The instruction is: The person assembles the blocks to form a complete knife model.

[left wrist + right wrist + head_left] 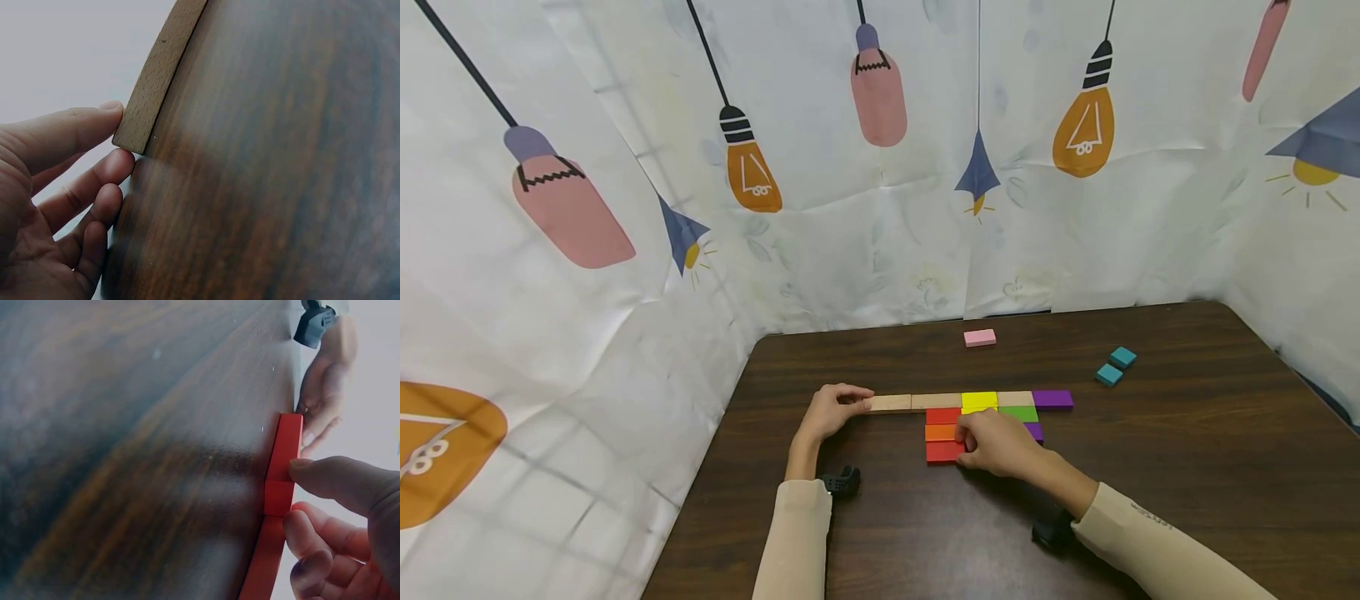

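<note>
My left hand (832,412) pinches the left end of a plain wooden block (891,404) between thumb and index finger; the other fingers are loosely curled in the left wrist view. Plain, yellow and purple blocks continue that long row to the right. Below it, my right hand (998,442) has thumb and index finger on a red block (279,499) at the front edge of the lower rows. Another red block (943,452) lies against it on the left, beneath an orange block (940,432). My right hand covers part of these rows.
On the dark wooden table (850,533), a pink block (980,337) lies near the back edge. Two teal blocks (1116,367) lie at the back right. A purple block (1052,400) ends the long row. Patterned cloth (880,250) hangs behind the table.
</note>
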`<state>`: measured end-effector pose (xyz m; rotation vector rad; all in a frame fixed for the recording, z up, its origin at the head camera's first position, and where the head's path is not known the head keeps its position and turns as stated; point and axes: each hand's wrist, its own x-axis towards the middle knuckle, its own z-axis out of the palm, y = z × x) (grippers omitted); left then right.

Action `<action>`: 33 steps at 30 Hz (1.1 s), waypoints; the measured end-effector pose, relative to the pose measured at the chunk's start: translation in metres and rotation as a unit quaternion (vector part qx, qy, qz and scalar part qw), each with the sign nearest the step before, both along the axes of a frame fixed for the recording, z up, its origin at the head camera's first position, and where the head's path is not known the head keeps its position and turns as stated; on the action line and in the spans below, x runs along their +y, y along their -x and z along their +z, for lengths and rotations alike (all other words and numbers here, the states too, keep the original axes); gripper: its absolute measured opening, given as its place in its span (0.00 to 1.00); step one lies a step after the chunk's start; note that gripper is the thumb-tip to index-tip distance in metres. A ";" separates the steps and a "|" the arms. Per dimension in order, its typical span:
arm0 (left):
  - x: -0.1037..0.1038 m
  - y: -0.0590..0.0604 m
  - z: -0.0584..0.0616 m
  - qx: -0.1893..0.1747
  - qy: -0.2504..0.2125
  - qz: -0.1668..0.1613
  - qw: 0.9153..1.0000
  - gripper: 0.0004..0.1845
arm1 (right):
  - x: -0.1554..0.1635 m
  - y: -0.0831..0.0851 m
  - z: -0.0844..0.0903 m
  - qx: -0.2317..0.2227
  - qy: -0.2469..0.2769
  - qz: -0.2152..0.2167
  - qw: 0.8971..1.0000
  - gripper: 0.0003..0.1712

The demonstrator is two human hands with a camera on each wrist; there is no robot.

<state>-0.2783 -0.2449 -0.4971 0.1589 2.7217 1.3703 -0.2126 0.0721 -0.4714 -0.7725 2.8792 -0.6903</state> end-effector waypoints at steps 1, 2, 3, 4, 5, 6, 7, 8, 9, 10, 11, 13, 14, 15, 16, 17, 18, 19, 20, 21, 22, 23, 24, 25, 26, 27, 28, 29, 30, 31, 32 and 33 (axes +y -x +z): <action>0.000 0.000 0.000 -0.001 0.000 0.000 1.000 0.08 | 0.000 0.000 0.000 -0.001 0.000 -0.001 1.000 0.13; 0.000 0.000 0.000 -0.001 0.000 0.000 1.000 0.08 | 0.000 0.000 0.000 -0.002 0.000 -0.002 1.000 0.13; 0.000 0.000 0.000 -0.001 0.000 0.000 1.000 0.08 | 0.000 0.000 0.000 -0.003 0.000 -0.004 1.000 0.13; 0.000 0.000 0.000 -0.001 0.000 0.000 1.000 0.08 | 0.000 0.000 0.000 -0.003 0.000 -0.004 1.000 0.13; 0.000 0.000 0.000 0.000 0.000 0.000 1.000 0.08 | 0.000 0.000 0.000 -0.003 0.000 -0.005 1.000 0.13; 0.000 0.000 0.001 0.001 0.000 -0.001 1.000 0.08 | 0.000 0.001 0.000 -0.003 -0.002 -0.006 1.000 0.13; 0.000 0.000 0.001 0.001 0.001 -0.001 1.000 0.08 | -0.001 0.001 0.000 -0.003 -0.002 -0.007 1.000 0.13; 0.000 0.000 0.001 0.002 0.002 -0.001 1.000 0.08 | -0.001 0.001 0.000 -0.002 -0.003 -0.008 1.000 0.13; 0.000 -0.001 0.002 0.003 0.003 -0.001 1.000 0.08 | -0.001 0.001 0.000 -0.002 -0.004 -0.009 1.000 0.13; 0.000 -0.001 0.002 0.003 0.003 0.000 1.000 0.08 | -0.001 0.002 0.000 -0.001 -0.004 -0.009 1.000 0.13; 0.000 -0.001 0.002 0.003 0.004 0.000 1.000 0.08 | -0.001 0.002 0.000 -0.001 -0.005 -0.009 1.000 0.13; 0.000 -0.001 0.002 0.003 0.004 0.000 1.000 0.08 | -0.001 0.002 0.000 0.000 -0.007 -0.009 1.000 0.13; 0.000 -0.001 0.002 0.003 0.004 0.000 1.000 0.08 | -0.001 0.002 0.000 0.001 -0.007 -0.009 1.000 0.13; 0.000 -0.001 0.002 0.003 0.004 0.000 1.000 0.08 | -0.001 0.002 0.000 0.002 -0.009 -0.009 1.000 0.13; 0.000 -0.001 0.001 0.002 0.004 0.000 1.000 0.08 | -0.001 0.002 0.000 0.003 -0.010 -0.010 1.000 0.13; 0.000 -0.001 0.001 0.002 0.004 -0.001 1.000 0.08 | -0.001 0.002 0.000 0.003 -0.010 -0.010 1.000 0.13; 0.000 -0.001 0.001 0.002 0.004 -0.001 1.000 0.08 | -0.001 0.002 0.000 0.003 -0.010 -0.011 1.000 0.13; 0.000 -0.001 0.001 0.001 0.003 -0.001 1.000 0.08 | -0.001 0.001 -0.001 0.003 -0.009 -0.011 1.000 0.13; 0.000 -0.001 0.000 0.002 0.003 -0.002 1.000 0.08 | -0.001 0.001 -0.001 0.002 -0.008 -0.012 1.000 0.13; 0.000 -0.001 0.000 0.003 0.003 -0.003 1.000 0.08 | -0.001 0.001 -0.001 0.001 -0.008 -0.012 1.000 0.13; 0.000 -0.001 0.001 0.004 0.004 -0.004 1.000 0.08 | 0.000 0.001 0.000 0.000 -0.007 -0.012 1.000 0.13; 0.000 -0.001 0.001 0.006 0.004 -0.005 1.000 0.08 | 0.000 0.001 0.000 -0.001 -0.006 -0.012 1.000 0.13; 0.000 -0.001 0.001 0.007 0.004 -0.006 1.000 0.08 | 0.000 0.001 0.000 -0.001 -0.004 -0.011 1.000 0.13; 0.000 -0.001 0.001 0.007 0.005 -0.007 1.000 0.09 | 0.001 0.002 0.000 -0.003 -0.003 -0.009 1.000 0.13; 0.000 -0.001 0.001 0.008 0.006 -0.007 1.000 0.09 | 0.001 0.002 0.001 -0.006 -0.002 -0.008 1.000 0.13; 0.000 -0.001 0.001 0.008 0.006 -0.008 1.000 0.09 | 0.002 0.003 0.001 -0.008 0.001 -0.006 1.000 0.13; 0.000 -0.001 0.001 0.008 0.006 -0.008 1.000 0.09 | 0.003 0.004 0.002 -0.013 0.006 -0.003 1.000 0.13; 0.000 -0.001 0.001 0.007 0.006 -0.008 1.000 0.09 | 0.005 0.005 0.003 -0.017 0.010 -0.002 1.000 0.12; 0.000 -0.001 0.001 0.006 0.006 -0.007 1.000 0.09 | 0.007 0.007 0.004 -0.020 0.012 0.001 1.000 0.12; 0.000 -0.001 0.001 0.005 0.004 -0.006 1.000 0.09 | 0.009 0.009 0.005 -0.019 0.016 0.004 1.000 0.12; 0.000 -0.001 0.001 0.004 0.003 -0.005 1.000 0.09 | 0.011 0.012 0.007 -0.021 0.019 0.006 1.000 0.11; 0.000 -0.001 0.001 0.003 0.002 -0.004 1.000 0.08 | 0.014 0.015 0.009 -0.024 0.025 0.009 0.999 0.10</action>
